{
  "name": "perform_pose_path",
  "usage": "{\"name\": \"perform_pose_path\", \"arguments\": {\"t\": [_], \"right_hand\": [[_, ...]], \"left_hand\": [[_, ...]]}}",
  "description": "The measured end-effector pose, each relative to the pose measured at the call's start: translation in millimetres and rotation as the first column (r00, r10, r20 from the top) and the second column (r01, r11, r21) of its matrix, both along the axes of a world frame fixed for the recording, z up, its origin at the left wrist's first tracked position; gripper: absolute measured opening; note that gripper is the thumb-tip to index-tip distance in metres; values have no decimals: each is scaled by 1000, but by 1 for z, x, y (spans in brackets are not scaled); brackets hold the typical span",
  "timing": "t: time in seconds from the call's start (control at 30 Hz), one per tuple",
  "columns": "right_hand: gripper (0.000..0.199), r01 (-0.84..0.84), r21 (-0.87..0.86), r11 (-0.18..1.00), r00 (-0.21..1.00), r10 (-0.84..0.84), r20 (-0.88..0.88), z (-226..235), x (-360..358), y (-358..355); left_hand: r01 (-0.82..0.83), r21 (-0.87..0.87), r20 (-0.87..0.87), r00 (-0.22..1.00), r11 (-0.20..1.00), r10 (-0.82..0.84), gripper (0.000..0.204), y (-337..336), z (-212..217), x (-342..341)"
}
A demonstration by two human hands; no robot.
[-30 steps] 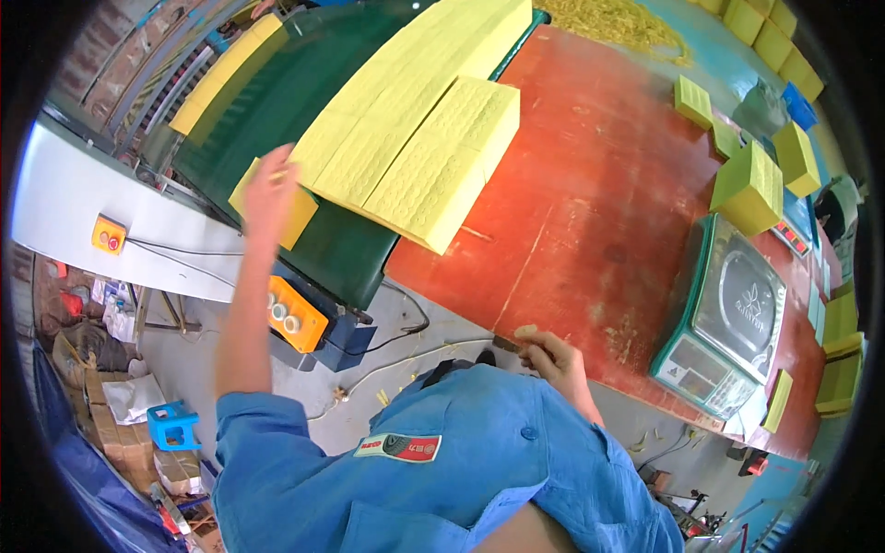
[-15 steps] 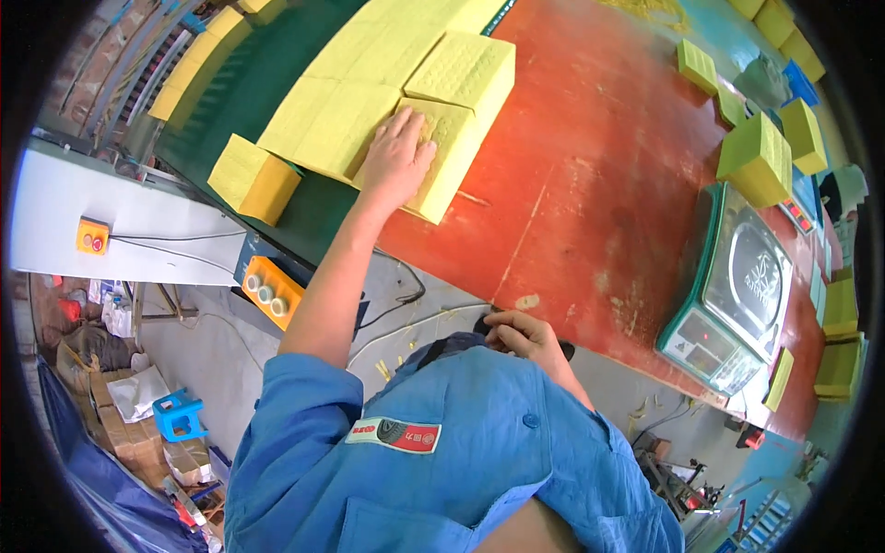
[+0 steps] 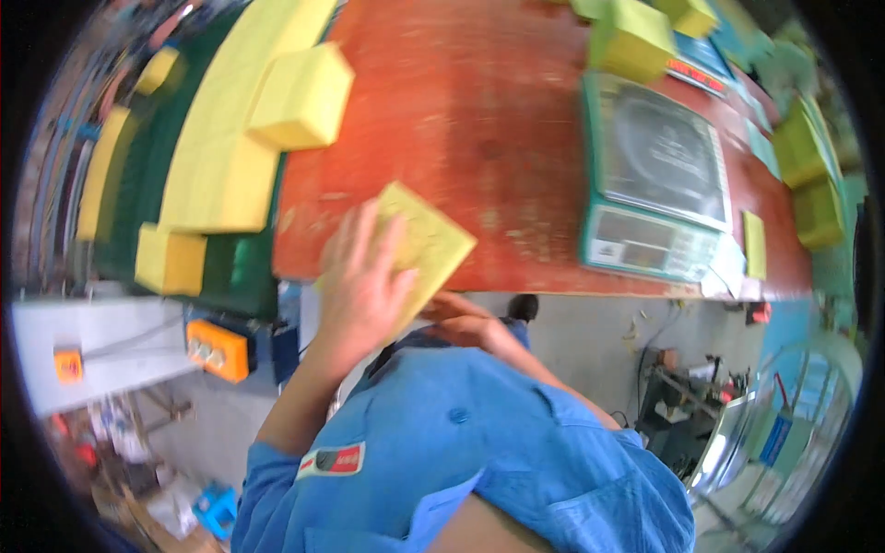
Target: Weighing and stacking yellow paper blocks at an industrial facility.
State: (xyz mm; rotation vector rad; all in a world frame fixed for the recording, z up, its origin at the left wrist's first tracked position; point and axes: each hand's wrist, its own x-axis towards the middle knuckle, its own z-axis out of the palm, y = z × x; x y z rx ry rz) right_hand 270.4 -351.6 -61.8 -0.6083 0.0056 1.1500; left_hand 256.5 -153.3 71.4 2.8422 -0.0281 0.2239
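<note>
Left hand [image 3: 361, 276] is lying flat, fingers spread, grasping the yellow sponge slab [image 3: 426, 241] at the near edge of the red table [image 3: 479, 120]. The slab's long axis is running up-right. Right hand [image 3: 458, 316] is sitting just underneath; can't tell its grip.

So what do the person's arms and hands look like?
Both hands, left hand and right hand, are bare, with no gloves. The forearms are bare too. The blue shirt has short sleeves, a button, and a red and black patch on the chest.

Bright, even lighting; motion blur softens the whole frame, fisheye distortion bends edges near the dark circular rim.
</note>
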Motion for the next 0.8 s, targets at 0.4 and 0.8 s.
{"name": "perform_pose_path", "arguments": {"t": [0.4,0.8], "right_hand": [[44,607,120,785,-133,-48,990,166,79,-123],[29,837,211,504,-383,265,885,232,274,-281]], "left_hand": [[-132,-544,-202,979,829,23,46,-80,-6,47],[-172,-596,28,972,-784,-235,47,-343,19,269]]}}
